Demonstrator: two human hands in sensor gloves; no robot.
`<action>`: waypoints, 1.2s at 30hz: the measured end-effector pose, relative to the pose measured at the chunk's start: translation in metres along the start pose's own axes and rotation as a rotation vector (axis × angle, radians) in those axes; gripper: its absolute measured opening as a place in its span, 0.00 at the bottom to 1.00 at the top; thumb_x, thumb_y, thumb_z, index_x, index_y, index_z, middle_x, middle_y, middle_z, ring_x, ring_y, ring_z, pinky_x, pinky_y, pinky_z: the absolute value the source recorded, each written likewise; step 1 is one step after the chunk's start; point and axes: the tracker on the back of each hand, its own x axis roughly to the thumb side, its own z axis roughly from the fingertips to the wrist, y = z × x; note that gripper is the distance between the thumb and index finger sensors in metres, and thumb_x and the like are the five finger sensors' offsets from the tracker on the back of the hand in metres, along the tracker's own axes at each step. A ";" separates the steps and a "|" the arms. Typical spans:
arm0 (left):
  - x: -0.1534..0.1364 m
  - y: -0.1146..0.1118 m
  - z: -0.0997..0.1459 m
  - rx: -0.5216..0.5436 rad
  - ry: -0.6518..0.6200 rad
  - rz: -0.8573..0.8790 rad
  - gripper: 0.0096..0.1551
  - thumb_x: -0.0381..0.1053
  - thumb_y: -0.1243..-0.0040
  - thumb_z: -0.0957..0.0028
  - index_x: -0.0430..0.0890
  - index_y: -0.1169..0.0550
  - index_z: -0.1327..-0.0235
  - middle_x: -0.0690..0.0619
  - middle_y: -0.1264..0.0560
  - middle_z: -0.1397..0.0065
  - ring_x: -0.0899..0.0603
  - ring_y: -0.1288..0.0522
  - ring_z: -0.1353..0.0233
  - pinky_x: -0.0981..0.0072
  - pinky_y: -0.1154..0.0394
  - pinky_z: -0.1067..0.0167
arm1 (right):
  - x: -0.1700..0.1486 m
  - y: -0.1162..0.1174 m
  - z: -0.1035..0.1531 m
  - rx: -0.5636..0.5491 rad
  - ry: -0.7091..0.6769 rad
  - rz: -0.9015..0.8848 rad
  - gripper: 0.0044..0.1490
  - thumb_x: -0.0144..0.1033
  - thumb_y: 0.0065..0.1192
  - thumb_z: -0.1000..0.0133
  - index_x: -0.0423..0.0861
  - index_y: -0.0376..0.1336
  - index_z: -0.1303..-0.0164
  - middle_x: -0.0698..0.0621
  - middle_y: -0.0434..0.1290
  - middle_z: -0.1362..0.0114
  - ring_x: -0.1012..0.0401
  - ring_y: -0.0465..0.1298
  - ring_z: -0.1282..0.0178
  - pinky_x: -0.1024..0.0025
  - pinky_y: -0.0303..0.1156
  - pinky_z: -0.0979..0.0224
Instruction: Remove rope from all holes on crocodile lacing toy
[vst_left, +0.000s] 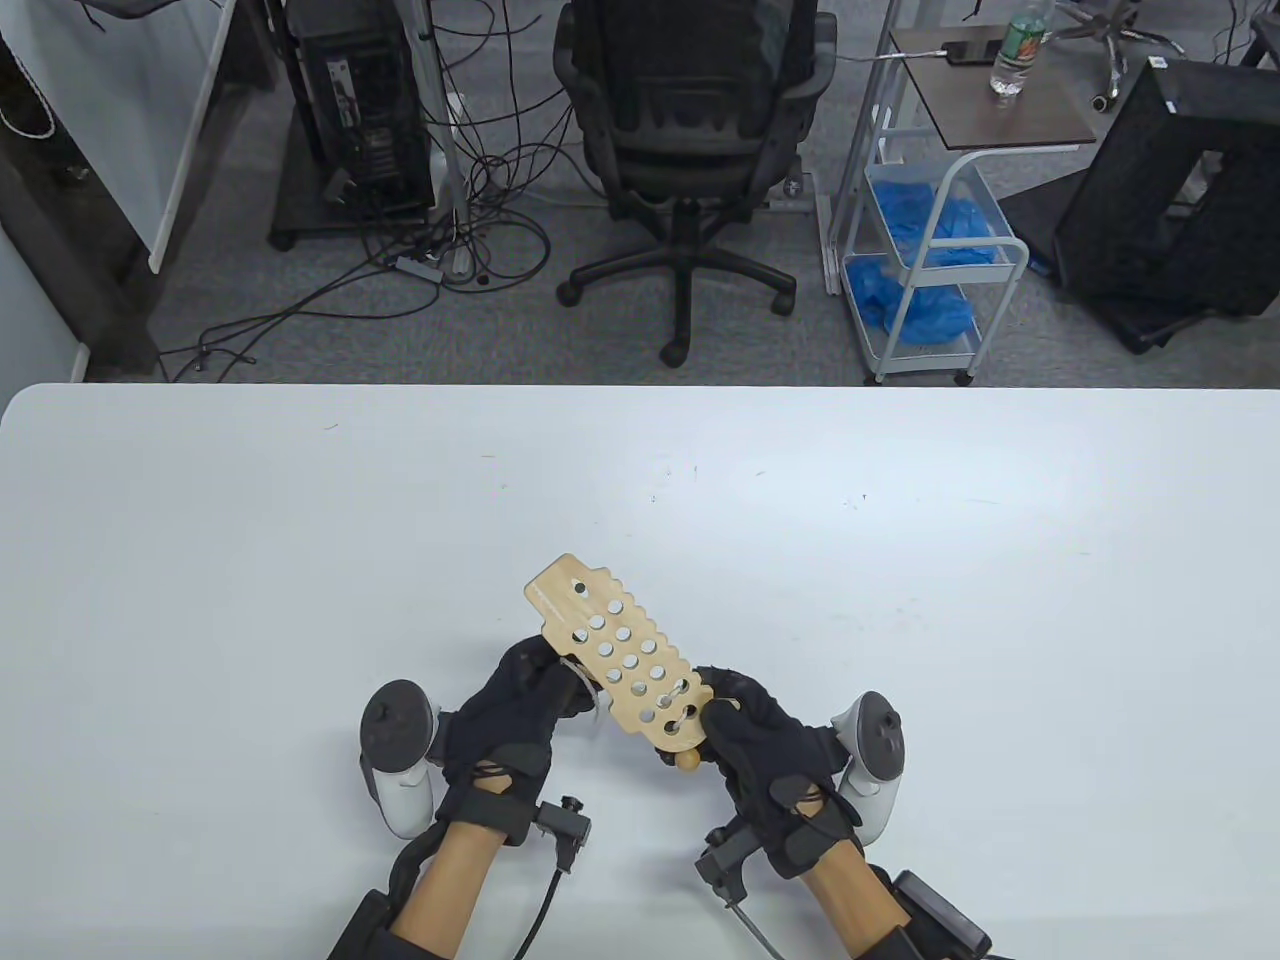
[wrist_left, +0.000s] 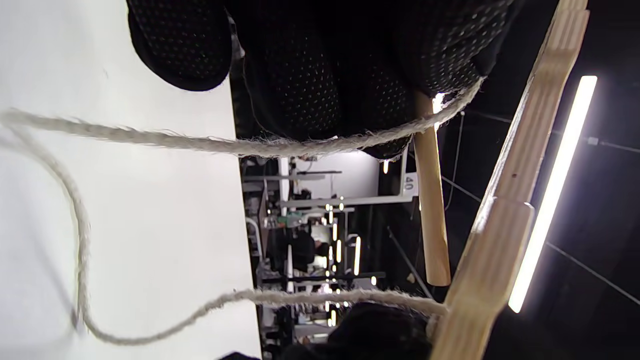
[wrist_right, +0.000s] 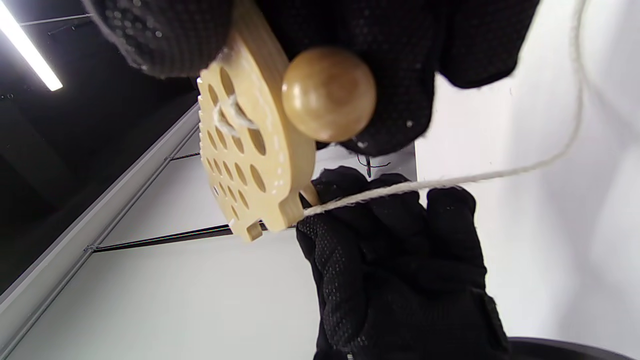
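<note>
Right hand (vst_left: 770, 745) gripped crocodile board's (vst_left: 620, 655) near end beside the wooden knob (wrist_right: 328, 93); left hand (vst_left: 520, 700) pinched rope (wrist_left: 280, 146) by its side, held above desk's (vst_left: 200, 560) near edge. Board light, stiff; rope limp, still through about 2 holes. Best pulled close to the hole.

Crocodile lacing toy (vst_left: 622, 652): pale tan wood, rows of round holes. Rope (wrist_left: 150, 142): off-white, twisted strands. Wooden bead (wrist_right: 328, 94): darker honey-brown, glossy. Wooden needle (wrist_left: 431, 215): light tan. Left hand (vst_left: 510, 715) and right hand (vst_left: 765, 745): black gloves, fine dotted texture; trackers grey and white. Table (vst_left: 300, 520): white. Office chair (vst_left: 690, 130): black. Cart (vst_left: 935, 250): white frame, blue contents.
</note>
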 end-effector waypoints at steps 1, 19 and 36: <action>-0.001 -0.001 0.000 -0.019 0.007 0.015 0.23 0.55 0.37 0.47 0.60 0.22 0.37 0.59 0.13 0.44 0.51 0.17 0.44 0.47 0.23 0.38 | 0.000 0.000 0.000 0.003 -0.001 -0.001 0.29 0.40 0.65 0.52 0.44 0.66 0.40 0.41 0.79 0.44 0.45 0.81 0.51 0.38 0.70 0.39; -0.008 -0.011 -0.005 -0.167 0.097 -0.067 0.23 0.50 0.39 0.45 0.59 0.21 0.35 0.57 0.13 0.42 0.48 0.18 0.42 0.43 0.25 0.37 | 0.002 0.007 0.000 0.060 -0.022 -0.013 0.29 0.40 0.66 0.52 0.44 0.67 0.41 0.41 0.80 0.45 0.45 0.82 0.51 0.38 0.71 0.40; 0.004 -0.021 -0.002 -0.211 -0.025 -0.125 0.22 0.53 0.35 0.46 0.63 0.19 0.37 0.57 0.17 0.36 0.48 0.21 0.37 0.40 0.28 0.33 | 0.001 0.005 -0.001 0.053 -0.015 0.011 0.29 0.40 0.66 0.52 0.43 0.67 0.41 0.41 0.80 0.46 0.46 0.82 0.52 0.38 0.71 0.40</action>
